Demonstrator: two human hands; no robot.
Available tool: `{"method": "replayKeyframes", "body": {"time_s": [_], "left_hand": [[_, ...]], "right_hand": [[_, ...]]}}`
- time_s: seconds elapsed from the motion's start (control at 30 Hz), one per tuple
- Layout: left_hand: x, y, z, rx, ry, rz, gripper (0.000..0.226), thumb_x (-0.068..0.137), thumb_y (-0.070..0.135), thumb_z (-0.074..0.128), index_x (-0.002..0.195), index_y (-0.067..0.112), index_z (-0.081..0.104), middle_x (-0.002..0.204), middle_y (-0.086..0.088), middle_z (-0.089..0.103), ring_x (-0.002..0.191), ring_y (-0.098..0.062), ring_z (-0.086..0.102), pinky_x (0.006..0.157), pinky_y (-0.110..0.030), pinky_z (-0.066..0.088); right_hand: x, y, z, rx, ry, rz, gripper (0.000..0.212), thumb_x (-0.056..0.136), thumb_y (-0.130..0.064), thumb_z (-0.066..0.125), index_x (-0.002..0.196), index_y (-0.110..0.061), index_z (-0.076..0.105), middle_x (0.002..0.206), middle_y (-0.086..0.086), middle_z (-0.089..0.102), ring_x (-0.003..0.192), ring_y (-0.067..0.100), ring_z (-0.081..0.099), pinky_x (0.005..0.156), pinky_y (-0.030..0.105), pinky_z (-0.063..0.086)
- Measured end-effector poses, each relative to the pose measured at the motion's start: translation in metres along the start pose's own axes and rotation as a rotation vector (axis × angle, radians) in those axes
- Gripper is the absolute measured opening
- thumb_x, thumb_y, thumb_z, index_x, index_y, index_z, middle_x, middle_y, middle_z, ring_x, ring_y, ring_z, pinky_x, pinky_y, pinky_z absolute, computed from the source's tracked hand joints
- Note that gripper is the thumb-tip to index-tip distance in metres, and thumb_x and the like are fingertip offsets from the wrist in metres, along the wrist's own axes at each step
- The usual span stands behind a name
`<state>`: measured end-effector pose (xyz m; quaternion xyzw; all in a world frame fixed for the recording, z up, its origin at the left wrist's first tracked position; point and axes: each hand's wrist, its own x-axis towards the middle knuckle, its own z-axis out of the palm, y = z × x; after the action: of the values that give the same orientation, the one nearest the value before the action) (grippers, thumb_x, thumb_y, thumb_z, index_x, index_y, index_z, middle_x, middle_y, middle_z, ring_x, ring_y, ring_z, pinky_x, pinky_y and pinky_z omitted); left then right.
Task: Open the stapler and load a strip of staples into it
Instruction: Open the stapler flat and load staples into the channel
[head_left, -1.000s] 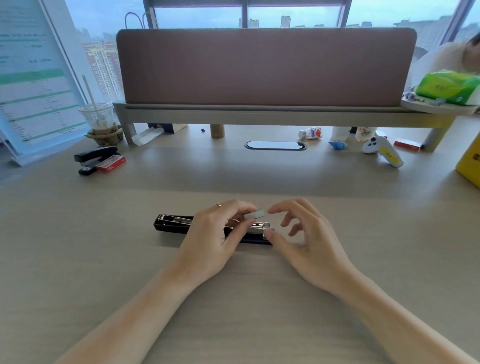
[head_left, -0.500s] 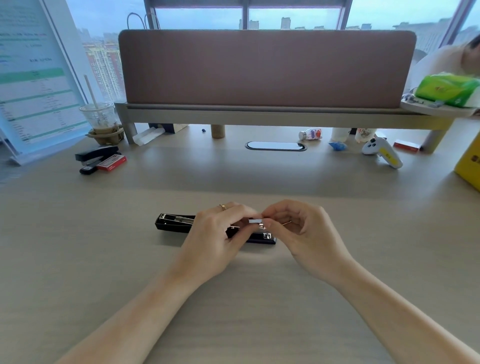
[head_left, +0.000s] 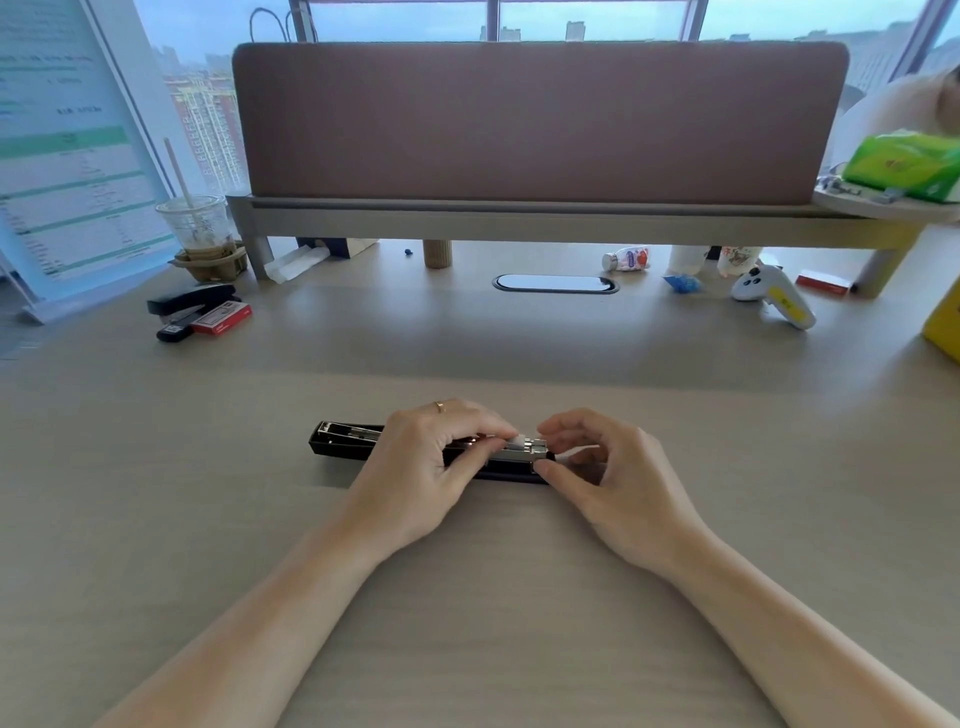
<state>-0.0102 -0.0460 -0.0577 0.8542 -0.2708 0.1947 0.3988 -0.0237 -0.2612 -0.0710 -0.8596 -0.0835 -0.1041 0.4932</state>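
Observation:
A black stapler (head_left: 343, 442) lies flat and opened out lengthwise on the desk in front of me, its metal staple channel facing up. My left hand (head_left: 431, 457) covers its middle, fingertips pinching a small silvery strip of staples (head_left: 518, 443) down onto the channel near the right end. My right hand (head_left: 597, 467) is curled at the stapler's right end, thumb against the black base and fingertips by the strip. The middle of the stapler is hidden under my left hand.
A second black stapler (head_left: 189, 301) and a red staple box (head_left: 222, 319) lie at the back left beside a plastic cup (head_left: 195, 226). A raised shelf with a brown divider (head_left: 540, 124) spans the back. A white and yellow controller (head_left: 774, 296) sits back right.
The strip of staples came down from just above the stapler onto its channel. My right hand closed in from spread fingers and now rests against the stapler's right end.

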Motion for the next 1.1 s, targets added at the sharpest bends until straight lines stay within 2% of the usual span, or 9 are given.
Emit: {"method": "replayKeyframes", "body": {"time_s": [0.23, 0.43, 0.67, 0.8, 1.0, 1.1], "left_hand": [[0.0002, -0.0020, 0.0022, 0.011, -0.023, -0.010, 0.014, 0.094, 0.012, 0.075, 0.100, 0.020, 0.084, 0.100, 0.013, 0.079, 0.099, -0.002, 0.073, 0.091, -0.019, 0.053], [0.0023, -0.0014, 0.0020, -0.017, 0.024, -0.040, 0.014, 0.092, 0.011, 0.076, 0.098, 0.021, 0.084, 0.096, 0.012, 0.080, 0.093, -0.006, 0.074, 0.085, -0.023, 0.056], [0.0011, -0.0027, 0.0045, 0.017, -0.018, -0.019, 0.014, 0.093, 0.013, 0.075, 0.099, 0.022, 0.084, 0.100, 0.014, 0.079, 0.099, -0.003, 0.073, 0.090, -0.023, 0.055], [0.0007, -0.0024, 0.0050, 0.036, -0.028, 0.007, 0.013, 0.094, 0.014, 0.075, 0.100, 0.022, 0.084, 0.100, 0.014, 0.079, 0.099, -0.002, 0.072, 0.090, -0.021, 0.054], [0.0014, -0.0019, 0.0035, -0.003, 0.012, -0.034, 0.015, 0.093, 0.009, 0.075, 0.098, 0.021, 0.083, 0.096, 0.012, 0.079, 0.093, -0.009, 0.074, 0.083, -0.029, 0.056], [0.0013, -0.0016, 0.0038, -0.005, -0.001, -0.030, 0.015, 0.093, 0.008, 0.075, 0.098, 0.020, 0.083, 0.096, 0.012, 0.079, 0.094, -0.009, 0.074, 0.084, -0.029, 0.056]], "right_hand": [[0.0015, 0.0005, -0.0009, -0.063, -0.023, -0.011, 0.016, 0.082, -0.016, 0.082, 0.091, -0.028, 0.076, 0.087, -0.011, 0.079, 0.073, 0.004, 0.073, 0.071, 0.020, 0.055], [0.0013, 0.0020, -0.0005, -0.069, -0.023, -0.010, 0.015, 0.082, -0.018, 0.083, 0.091, -0.027, 0.076, 0.086, -0.012, 0.079, 0.071, 0.006, 0.073, 0.072, 0.024, 0.057], [0.0021, 0.0030, 0.0001, -0.069, -0.021, -0.012, 0.014, 0.082, -0.019, 0.083, 0.090, -0.027, 0.076, 0.083, -0.011, 0.079, 0.070, 0.006, 0.073, 0.071, 0.024, 0.056], [0.0013, 0.0022, -0.0006, -0.068, -0.025, -0.019, 0.014, 0.083, -0.018, 0.082, 0.090, -0.027, 0.076, 0.084, -0.011, 0.079, 0.071, 0.004, 0.073, 0.070, 0.021, 0.055], [0.0014, 0.0015, -0.0004, -0.065, -0.021, -0.008, 0.015, 0.082, -0.017, 0.083, 0.089, -0.028, 0.075, 0.082, -0.011, 0.078, 0.068, 0.004, 0.071, 0.067, 0.017, 0.052], [0.0013, 0.0019, -0.0004, -0.061, -0.025, -0.008, 0.014, 0.083, -0.017, 0.083, 0.090, -0.027, 0.076, 0.082, -0.012, 0.078, 0.069, 0.002, 0.071, 0.066, 0.014, 0.051]]}}
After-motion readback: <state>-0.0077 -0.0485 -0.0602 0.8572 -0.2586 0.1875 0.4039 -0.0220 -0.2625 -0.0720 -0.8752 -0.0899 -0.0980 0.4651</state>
